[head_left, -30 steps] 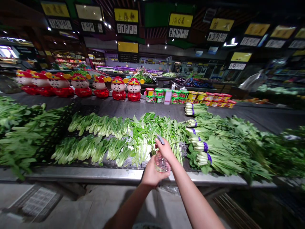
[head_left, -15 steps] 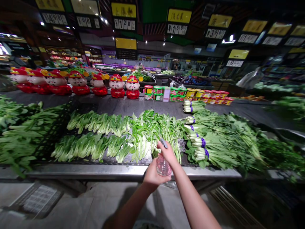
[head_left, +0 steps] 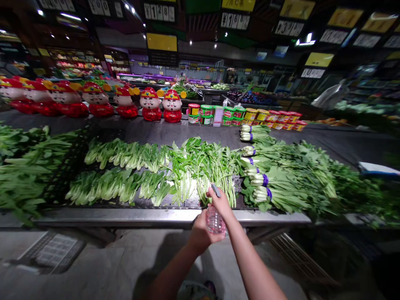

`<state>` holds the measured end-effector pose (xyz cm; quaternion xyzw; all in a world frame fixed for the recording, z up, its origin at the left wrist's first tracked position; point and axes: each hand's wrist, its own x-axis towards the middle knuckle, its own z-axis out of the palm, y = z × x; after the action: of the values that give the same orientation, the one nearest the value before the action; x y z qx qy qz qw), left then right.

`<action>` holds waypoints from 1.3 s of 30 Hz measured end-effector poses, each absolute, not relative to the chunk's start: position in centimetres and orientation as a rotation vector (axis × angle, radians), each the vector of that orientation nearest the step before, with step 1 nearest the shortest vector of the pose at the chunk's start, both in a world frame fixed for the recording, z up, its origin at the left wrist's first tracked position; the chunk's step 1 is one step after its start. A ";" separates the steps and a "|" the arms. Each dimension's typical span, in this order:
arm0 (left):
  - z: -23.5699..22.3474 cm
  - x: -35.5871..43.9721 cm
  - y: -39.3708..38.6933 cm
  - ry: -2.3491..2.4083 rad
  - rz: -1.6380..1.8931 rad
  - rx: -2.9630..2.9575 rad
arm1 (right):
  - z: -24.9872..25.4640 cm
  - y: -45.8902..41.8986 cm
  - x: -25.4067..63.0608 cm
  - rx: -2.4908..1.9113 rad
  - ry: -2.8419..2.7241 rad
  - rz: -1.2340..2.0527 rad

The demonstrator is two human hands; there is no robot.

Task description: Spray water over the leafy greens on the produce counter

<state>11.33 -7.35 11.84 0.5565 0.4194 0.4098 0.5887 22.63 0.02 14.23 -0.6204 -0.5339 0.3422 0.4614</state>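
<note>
In the head view, a clear, pink-tinted spray bottle (head_left: 215,220) is held between my two hands, just in front of the display counter's metal edge. My left hand (head_left: 201,231) is closed around its lower body. My right hand (head_left: 220,204) wraps the neck, with the grey spray head (head_left: 215,191) showing above the fingers. The nozzle end is hidden by my right hand. Beyond the hands, loose leafy stems (head_left: 204,160) lie on the perforated shelf. Bok choy (head_left: 106,183) is laid in two rows to the left, and bunches tied with purple bands (head_left: 265,180) lie to the right.
The counter's metal edge (head_left: 140,216) runs across in front of me. Red figure-shaped jars (head_left: 172,106) and stacked small tubs (head_left: 206,114) line the back ledge. Price signs (head_left: 161,43) hang overhead. Crates (head_left: 56,252) stand on the floor at the left, under the counter.
The view has tilted down slightly, so the shelf and signs sit higher in the picture. Both hands still hold the spray bottle, which is now a little lower in view and nearer me.
</note>
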 end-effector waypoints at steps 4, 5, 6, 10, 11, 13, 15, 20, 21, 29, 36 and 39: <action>11.1 11.1 -7.8 1.026 0.934 1.431 | 13.3 -0.6 22.7 -1.532 -1.342 0.817; 11.0 11.0 -8.0 1.036 0.925 1.440 | 13.0 -0.7 22.7 -1.534 -1.360 0.799; 10.8 11.0 -8.1 1.044 0.914 1.447 | 12.7 -0.8 22.7 -1.539 -1.379 0.784; 10.6 10.9 -8.7 1.057 0.888 1.470 | 11.8 -1.0 22.8 -1.588 -1.392 0.764; 10.6 10.9 -8.7 1.052 0.887 1.476 | 11.6 -1.0 22.8 -1.593 -1.386 0.772; 10.5 10.9 -8.8 1.037 0.888 1.488 | 11.3 -1.2 22.9 -1.592 -1.373 0.789; 10.5 10.9 -8.9 1.020 0.888 1.500 | 11.0 -1.3 22.9 -1.584 -1.350 0.807; 10.5 10.9 -9.1 1.004 0.884 1.497 | 10.2 -1.5 23.1 -1.578 -1.295 0.855; 10.6 10.9 -9.2 1.005 0.881 1.496 | 10.0 -1.4 23.2 -1.577 -1.289 0.854; 11.1 10.8 -9.4 0.952 0.819 1.483 | 9.1 -1.4 22.9 -1.625 -1.292 0.883; 11.0 10.4 -9.0 0.969 0.836 1.480 | 9.8 -1.1 22.5 -1.620 -1.260 0.965; 10.8 10.0 -8.6 1.041 0.835 1.483 | 10.2 -0.7 22.1 -1.604 -1.274 0.946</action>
<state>10.00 -8.65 10.75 0.6245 0.4384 0.3516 0.5424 22.14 -0.70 10.22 -0.6424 -0.5102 0.3789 0.4283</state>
